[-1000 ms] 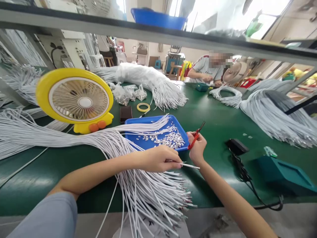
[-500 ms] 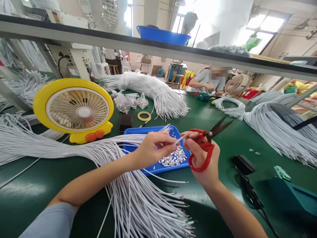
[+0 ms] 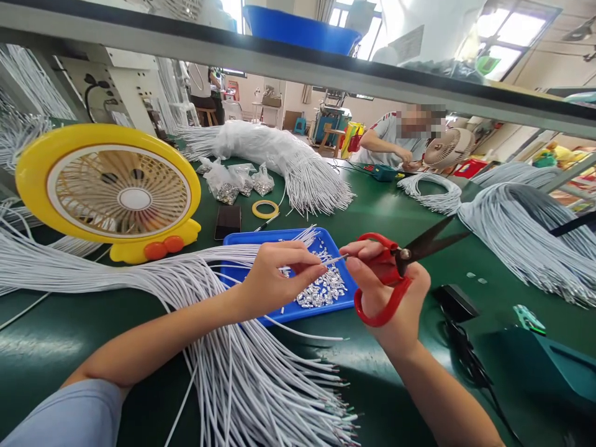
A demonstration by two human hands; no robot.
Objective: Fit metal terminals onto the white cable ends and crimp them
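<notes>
The left hand (image 3: 274,273) pinches one white cable (image 3: 334,259) just behind its tip, above the blue tray's (image 3: 298,313) near edge. The cable looks light and limp, so it is best held close to the end. The right hand (image 3: 395,304) grips red-handled scissors (image 3: 388,273), blades parted. Bare green table (image 3: 405,208) lies beyond.

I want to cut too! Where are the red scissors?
In the head view, the red scissors are in the right hand, right of the blue tray.
</notes>
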